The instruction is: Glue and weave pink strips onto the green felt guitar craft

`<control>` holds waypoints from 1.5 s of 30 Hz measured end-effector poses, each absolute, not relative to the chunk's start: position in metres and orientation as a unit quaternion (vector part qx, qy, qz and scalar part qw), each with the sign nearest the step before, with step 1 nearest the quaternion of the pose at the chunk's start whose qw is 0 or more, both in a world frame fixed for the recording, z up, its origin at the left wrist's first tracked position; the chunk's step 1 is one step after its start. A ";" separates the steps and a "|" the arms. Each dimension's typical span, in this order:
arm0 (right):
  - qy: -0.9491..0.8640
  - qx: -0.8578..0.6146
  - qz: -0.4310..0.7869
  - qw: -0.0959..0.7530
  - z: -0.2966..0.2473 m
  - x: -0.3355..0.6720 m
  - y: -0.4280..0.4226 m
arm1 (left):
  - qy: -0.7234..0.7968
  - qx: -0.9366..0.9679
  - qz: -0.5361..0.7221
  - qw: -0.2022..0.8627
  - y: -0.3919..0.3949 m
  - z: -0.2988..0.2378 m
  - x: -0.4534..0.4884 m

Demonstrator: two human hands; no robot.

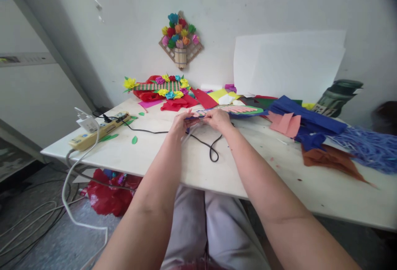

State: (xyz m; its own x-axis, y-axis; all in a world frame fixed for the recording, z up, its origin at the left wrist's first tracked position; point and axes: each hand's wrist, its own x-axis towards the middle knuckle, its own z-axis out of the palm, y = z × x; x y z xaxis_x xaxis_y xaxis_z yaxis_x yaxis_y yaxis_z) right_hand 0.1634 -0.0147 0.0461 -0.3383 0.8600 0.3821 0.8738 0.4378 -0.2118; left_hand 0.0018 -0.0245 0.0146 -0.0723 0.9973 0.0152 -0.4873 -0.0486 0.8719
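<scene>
Both my arms reach out over the white table (198, 170). My left hand (179, 124) and my right hand (218, 119) meet at the table's middle, fingers pinched on a small blue paper piece (194, 118) held between them. A thin pale strip hangs from it toward the table. A black cable (211, 148) loops just under my hands. Right behind them lies a flat craft piece (245, 110) with pink strips on green and blue paper.
A yellow power strip (96, 131) with a white cord sits at the table's left edge. Paper flowers on a woven mat (161, 88) lie at the back, blue, pink and brown paper (310, 125) at the right. A red bag (108, 197) lies on the floor.
</scene>
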 end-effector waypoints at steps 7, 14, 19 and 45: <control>-0.816 -0.537 -0.034 0.209 0.047 0.162 -0.019 | 0.347 0.360 0.635 0.589 -0.028 0.018 0.003; -0.818 -0.526 -0.054 0.227 0.047 0.165 -0.020 | 0.330 0.338 0.629 0.618 -0.032 0.024 -0.001; -0.827 -0.515 -0.056 0.220 0.045 0.165 -0.021 | 0.359 0.360 0.610 0.608 -0.032 0.025 -0.001; -0.826 -0.510 -0.068 0.229 0.041 0.173 -0.022 | 0.432 0.283 0.601 0.610 -0.023 0.025 0.001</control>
